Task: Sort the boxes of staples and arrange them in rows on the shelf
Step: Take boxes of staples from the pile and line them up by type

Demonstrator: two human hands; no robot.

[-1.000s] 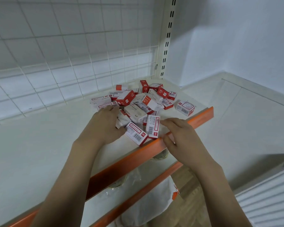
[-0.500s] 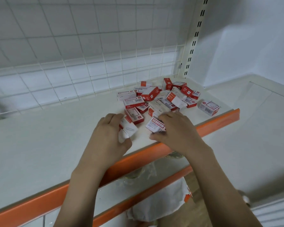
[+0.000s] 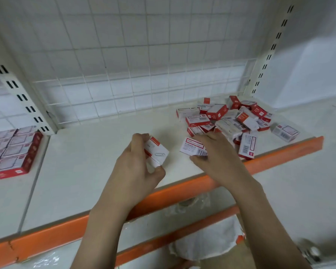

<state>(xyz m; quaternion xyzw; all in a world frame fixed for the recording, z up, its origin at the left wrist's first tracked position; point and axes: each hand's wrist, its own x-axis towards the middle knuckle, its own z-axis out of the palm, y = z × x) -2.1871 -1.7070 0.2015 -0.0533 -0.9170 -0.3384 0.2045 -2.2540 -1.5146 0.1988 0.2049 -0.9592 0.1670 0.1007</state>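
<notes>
Left hand [image 3: 138, 166] curled round a small white-and-red cardboard staple box [image 3: 156, 150], thumb at its near corner, fingers along the far edge; box lifted just clear of the white shelf board [image 3: 89, 152], tilted, long axis running from upper left to lower right, white printed face up. Right hand [image 3: 213, 154] pinching a second small white cardboard box with a red-bordered label and barcode [image 3: 193, 147], fingers over the top, thumb underneath; long axis roughly left to right, barcode end toward the right. Both held near the orange front rail [image 3: 279, 158], between the loose heap of red-and-white staple boxes [image 3: 227, 119] at the right and the tidy block of red-and-white boxes already in rows [image 3: 14, 150] on the neighbouring shelf at far left.

Probably stiff little cartons, dense for their size, smooth but not slippery, hardly fragile. Best gripped across the short sides, flaps kept shut. Next likely: matching by label, then setting down in a row, long axes parallel.
</notes>
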